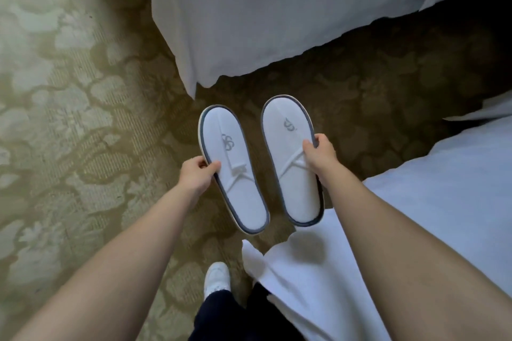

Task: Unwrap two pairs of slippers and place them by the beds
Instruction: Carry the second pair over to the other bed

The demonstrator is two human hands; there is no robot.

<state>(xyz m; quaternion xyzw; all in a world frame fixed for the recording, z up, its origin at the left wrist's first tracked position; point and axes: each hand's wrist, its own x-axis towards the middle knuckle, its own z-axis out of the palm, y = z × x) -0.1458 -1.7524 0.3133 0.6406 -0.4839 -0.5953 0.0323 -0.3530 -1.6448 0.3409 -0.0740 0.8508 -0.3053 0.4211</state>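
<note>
While you stand between two beds, left hand (197, 174) pinches left slipper (234, 169) edge, right hand (318, 153) pinches right slipper (291, 160) edge; both above open carpet (83, 119), bedding (263, 22) close ahead.

Below you lies a patterned olive carpet (69, 124) with pale leaf shapes. Your white sneaker (217, 277) stands on it, under a dark navy trouser leg (221, 315), near the lower edge.
</note>
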